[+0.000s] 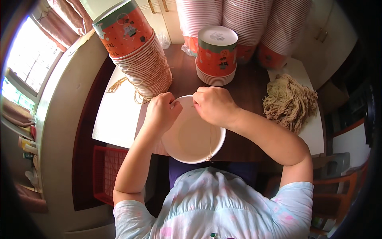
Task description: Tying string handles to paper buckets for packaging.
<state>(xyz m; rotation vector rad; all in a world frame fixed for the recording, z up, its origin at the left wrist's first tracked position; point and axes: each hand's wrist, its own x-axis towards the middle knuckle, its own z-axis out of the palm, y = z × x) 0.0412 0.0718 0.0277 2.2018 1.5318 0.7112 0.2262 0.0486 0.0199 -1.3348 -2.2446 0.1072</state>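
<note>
A paper bucket (pixel 191 135) with a white inside is tilted toward me at the table's near edge, its mouth facing up. My left hand (pixel 161 111) is closed on the far left of its rim. My right hand (pixel 215 105) is closed beside it at the far rim, fingers pinched. A thin tan cord (pixel 211 139) runs from a knot at the near rim, up across the bucket's inside, to beneath my right hand. The fingertips of the right hand are partly hidden, and so is the cord's end there.
A tall leaning stack of orange printed buckets (pixel 139 59) with cords stands at left. A short upturned stack (pixel 217 59) is beyond my hands. Bagged stacks (pixel 244 28) line the back. A heap of tan cords (pixel 288 101) lies at right. A red crate (pixel 107 173) sits below left.
</note>
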